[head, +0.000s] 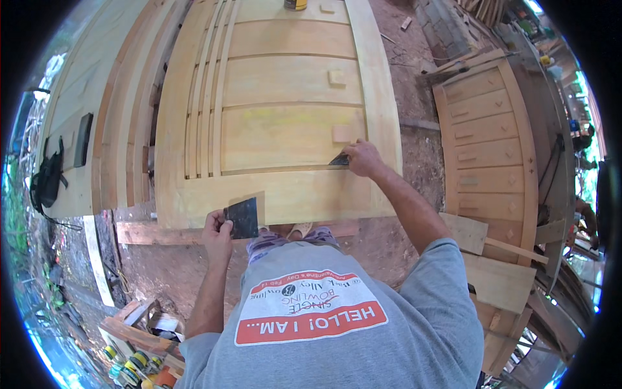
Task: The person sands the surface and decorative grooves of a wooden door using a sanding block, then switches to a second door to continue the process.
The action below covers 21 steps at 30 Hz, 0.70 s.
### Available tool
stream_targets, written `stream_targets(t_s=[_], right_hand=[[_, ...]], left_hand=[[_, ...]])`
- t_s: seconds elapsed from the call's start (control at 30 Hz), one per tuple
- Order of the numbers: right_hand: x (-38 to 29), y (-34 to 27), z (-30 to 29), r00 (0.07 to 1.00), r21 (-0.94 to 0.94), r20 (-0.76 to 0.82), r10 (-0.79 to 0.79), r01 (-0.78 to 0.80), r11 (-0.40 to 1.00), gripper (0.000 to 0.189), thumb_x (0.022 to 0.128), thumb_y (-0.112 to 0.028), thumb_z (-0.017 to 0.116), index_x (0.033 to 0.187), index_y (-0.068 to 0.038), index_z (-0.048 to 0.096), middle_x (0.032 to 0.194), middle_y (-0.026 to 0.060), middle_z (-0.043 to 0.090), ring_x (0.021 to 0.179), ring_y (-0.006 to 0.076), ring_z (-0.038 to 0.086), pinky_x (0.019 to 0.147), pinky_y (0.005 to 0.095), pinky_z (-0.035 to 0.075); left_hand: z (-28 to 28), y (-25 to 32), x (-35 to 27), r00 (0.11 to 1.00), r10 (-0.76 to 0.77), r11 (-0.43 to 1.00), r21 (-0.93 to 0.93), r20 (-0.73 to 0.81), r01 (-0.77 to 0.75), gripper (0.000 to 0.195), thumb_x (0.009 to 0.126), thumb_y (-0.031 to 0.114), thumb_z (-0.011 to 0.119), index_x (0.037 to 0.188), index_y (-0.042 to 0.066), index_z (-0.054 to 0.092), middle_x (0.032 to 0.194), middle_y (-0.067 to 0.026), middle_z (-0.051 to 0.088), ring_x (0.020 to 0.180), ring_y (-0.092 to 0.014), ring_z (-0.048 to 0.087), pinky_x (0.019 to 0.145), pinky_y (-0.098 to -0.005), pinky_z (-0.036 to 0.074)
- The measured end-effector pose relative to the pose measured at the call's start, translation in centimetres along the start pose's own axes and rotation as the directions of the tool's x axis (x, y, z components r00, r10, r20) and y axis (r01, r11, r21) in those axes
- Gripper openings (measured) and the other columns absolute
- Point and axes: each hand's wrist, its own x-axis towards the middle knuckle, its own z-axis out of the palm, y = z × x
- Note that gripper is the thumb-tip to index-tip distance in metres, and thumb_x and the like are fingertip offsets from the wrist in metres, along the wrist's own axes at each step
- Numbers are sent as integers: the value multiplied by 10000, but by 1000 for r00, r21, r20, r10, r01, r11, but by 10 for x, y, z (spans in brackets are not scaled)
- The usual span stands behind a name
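A pale wooden panel door (pixel 296 194) lies flat before me, with raised square blocks and narrow vertical slats on its left part. My left hand (pixel 218 230) holds a dark, flat square plate (pixel 242 219) upright over the door's near edge. In my right hand (pixel 362 158) is a dark spreader or putty knife (pixel 339 159), its tip against the groove at the bottom of the lowest panel, just below a small square block (pixel 342 133). What lies on the dark plate's far face is hidden. A can (pixel 295 5) stands at the door's far end.
More wooden doors and boards lie stacked at the left (pixel 112 146), bearing a black bag (pixel 49 180) and a dark block (pixel 84 140). Another panel door (pixel 486 150) leans at the right. Boards and sanding tools or containers (pixel 131 367) sit low at left.
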Motion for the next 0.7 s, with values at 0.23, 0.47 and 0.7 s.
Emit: stream_targets(t_s=[0.23, 0.47, 0.7], right_hand=[[46, 1, -20, 909, 43, 357, 216, -247, 968, 402, 769, -80, 536, 1086, -144, 776, 1040, 157, 760, 973, 378, 713, 871, 477, 564], [62, 34, 23, 904, 7, 422, 66, -76, 997, 456, 784, -101, 527, 1184, -131, 745, 1186, 162, 734, 1079, 359, 696, 924, 438, 560], [76, 39, 28, 847, -42, 532, 12, 13, 999, 410, 821, -95, 500, 1153, -81, 740, 1178, 207, 726, 1087, 401, 689, 910, 456, 563]], left_hand=[[3, -1, 5, 1000, 6, 999, 40, 25, -7, 225, 901, -45, 584, 1117, 14, 604, 950, 9, 605, 853, -69, 563, 772, -215, 455], [2, -1, -1, 1000, 0, 1000, 27, -10, 0, 224, 898, -46, 580, 1112, 15, 604, 938, 11, 596, 834, -65, 555, 752, -213, 455], [4, -3, -8, 999, -26, 997, 66, -33, 28, 222, 889, -52, 585, 1101, 10, 608, 918, 16, 589, 805, -64, 559, 732, -214, 454]])
